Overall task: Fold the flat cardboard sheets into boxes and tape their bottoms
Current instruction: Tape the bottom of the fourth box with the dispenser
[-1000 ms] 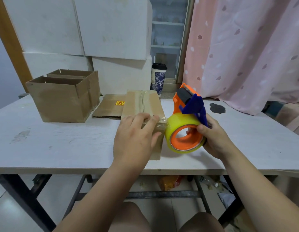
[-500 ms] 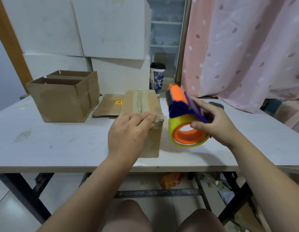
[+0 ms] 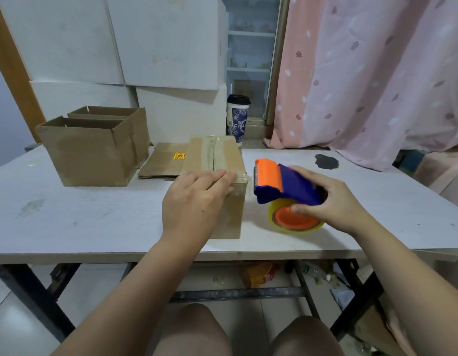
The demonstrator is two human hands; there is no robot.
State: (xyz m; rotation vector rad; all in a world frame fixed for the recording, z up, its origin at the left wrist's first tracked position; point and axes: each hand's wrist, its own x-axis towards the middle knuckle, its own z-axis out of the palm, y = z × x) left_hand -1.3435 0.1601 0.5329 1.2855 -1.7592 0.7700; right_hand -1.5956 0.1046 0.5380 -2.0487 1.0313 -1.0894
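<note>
Desk [image 3: 81, 214]: white top across the middle of the frame, carrying everything named below except the cartons and the curtain.
Open boxes [image 3: 94, 152]: two folded brown boxes at middle left, one directly behind the other and touching, flaps up.
White cartons [image 3: 158, 39]: stacked at upper left, behind the open boxes.
Flat cardboard sheet [image 3: 163, 163]: lies left of centre between the open boxes and the taped box, with a yellow sticker on it.
Taped box [image 3: 215, 155]: at centre frame, closed side up, a strip of clear tape running along its seam toward the near edge.
Left hand [image 3: 194, 201]: palm down on the near top edge of the taped box; fingers [image 3: 217, 177] straight and flat, resting on the tape end.
Paper cup [image 3: 238, 119]: black lid, upper centre, behind the taped box.
Tape dispenser [image 3: 287, 186]: orange and blue, just right of the taped box and apart from it, its yellowish roll low against the desk.
Right hand [image 3: 335, 204]: right of centre; fingers curled over the blue handle, thumb on the roll's orange hub, grasping the tape dispenser.
Curtain [image 3: 376, 73]: pink, fills the upper right.
</note>
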